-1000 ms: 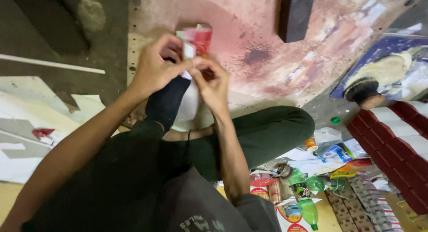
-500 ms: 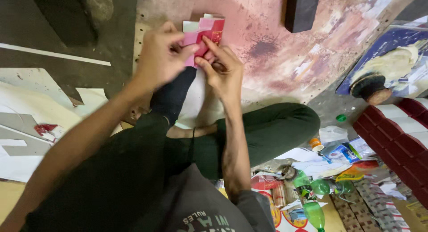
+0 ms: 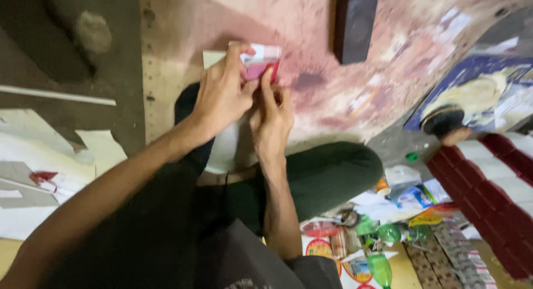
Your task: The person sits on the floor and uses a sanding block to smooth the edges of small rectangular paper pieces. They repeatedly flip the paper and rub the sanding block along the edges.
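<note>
Both hands up front, working one small red-and-white paper packet (image 3: 260, 62), held above the stained pinkish floor (image 3: 344, 106) and over the person's crossed legs. Left hand (image 3: 222, 97) grips the packet from the left side, fingers (image 3: 236, 50) curled over its top edge and clamped on it, thumb against the lower part. Right hand (image 3: 273, 114) sits just below and right, index finger (image 3: 266, 81) pressed up along the packet's face, other fingers folded together; it touches the packet, but whether it pinches it I cannot tell. The hands touch each other at the packet. A pale card (image 3: 212, 58) shows behind the left hand, edge only. Dark block (image 3: 354, 23) lies on the floor up and to the right, well apart. White bowl-like object (image 3: 225, 147) sits between the legs under the hands, mostly hidden. Right of the knee: a clutter of green bottles (image 3: 383, 267), printed wrappers (image 3: 413, 197) and a red-and-white striped surface (image 3: 499, 194). White paper scraps (image 3: 33, 183) to the left.
</note>
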Motion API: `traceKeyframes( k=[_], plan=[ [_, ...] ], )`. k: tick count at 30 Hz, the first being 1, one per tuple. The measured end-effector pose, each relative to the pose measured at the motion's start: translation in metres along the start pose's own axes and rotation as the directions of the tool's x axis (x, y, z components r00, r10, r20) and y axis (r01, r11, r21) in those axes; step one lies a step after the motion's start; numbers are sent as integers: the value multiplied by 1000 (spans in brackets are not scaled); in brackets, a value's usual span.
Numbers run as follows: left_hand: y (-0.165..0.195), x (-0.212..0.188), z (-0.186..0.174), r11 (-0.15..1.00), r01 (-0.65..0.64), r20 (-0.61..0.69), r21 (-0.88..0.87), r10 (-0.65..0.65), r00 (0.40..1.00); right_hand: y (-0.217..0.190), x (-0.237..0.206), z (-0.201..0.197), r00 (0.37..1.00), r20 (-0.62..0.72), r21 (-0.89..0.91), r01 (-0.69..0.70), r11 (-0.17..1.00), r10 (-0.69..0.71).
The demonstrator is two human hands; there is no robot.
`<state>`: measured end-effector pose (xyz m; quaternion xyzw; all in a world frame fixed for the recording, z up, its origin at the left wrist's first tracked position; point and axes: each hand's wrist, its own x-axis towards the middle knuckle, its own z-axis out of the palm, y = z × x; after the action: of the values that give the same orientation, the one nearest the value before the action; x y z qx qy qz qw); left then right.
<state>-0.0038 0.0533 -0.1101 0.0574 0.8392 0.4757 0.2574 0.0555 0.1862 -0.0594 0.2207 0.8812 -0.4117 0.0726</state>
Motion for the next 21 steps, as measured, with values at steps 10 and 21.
traceKeyframes(
  k=[10,21],
  plan=[
    [26,13,-14,980,-194,-103,51,198,975,-22,54,-101,972,-191,304,191,933,-137],
    [15,11,-5,989,142,26,-43,-141,990,-15,79,-36,749,-661,704,640,308,-45]
  ],
)
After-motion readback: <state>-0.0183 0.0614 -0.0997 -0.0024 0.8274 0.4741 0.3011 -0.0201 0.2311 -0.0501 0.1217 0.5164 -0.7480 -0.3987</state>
